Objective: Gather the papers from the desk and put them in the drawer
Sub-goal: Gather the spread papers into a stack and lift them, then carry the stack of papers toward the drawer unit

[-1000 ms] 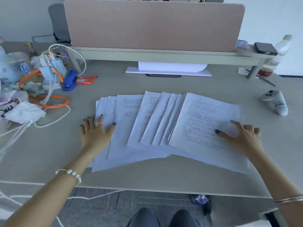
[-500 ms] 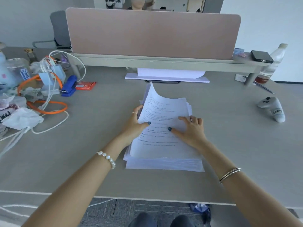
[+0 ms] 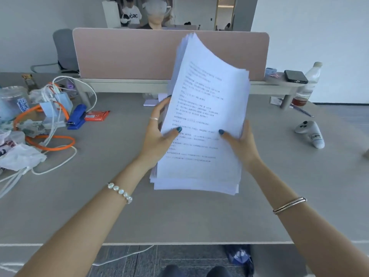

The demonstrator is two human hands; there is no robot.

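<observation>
A thick stack of white printed papers (image 3: pixel 203 108) is held up off the grey desk (image 3: pixel 179 212), tilted toward me with its top bending back. My left hand (image 3: pixel 157 134) grips the stack's left edge, thumb on the front sheet. On the right edge my right hand (image 3: pixel 241 142) grips it the same way. No drawer is in view.
At the left lie tangled white and orange cables (image 3: pixel 50 136), a blue stapler (image 3: pixel 76 118), a red packet (image 3: pixel 96 116) and plastic bags. A white controller (image 3: pixel 311 134) lies at the right. A pink divider (image 3: pixel 127 54), a phone (image 3: pixel 296 76) and a bottle (image 3: pixel 307 84) stand behind.
The fanned-out papers were swept together into one stack, and both hands have now lifted that stack off the desk and tilted it up.
</observation>
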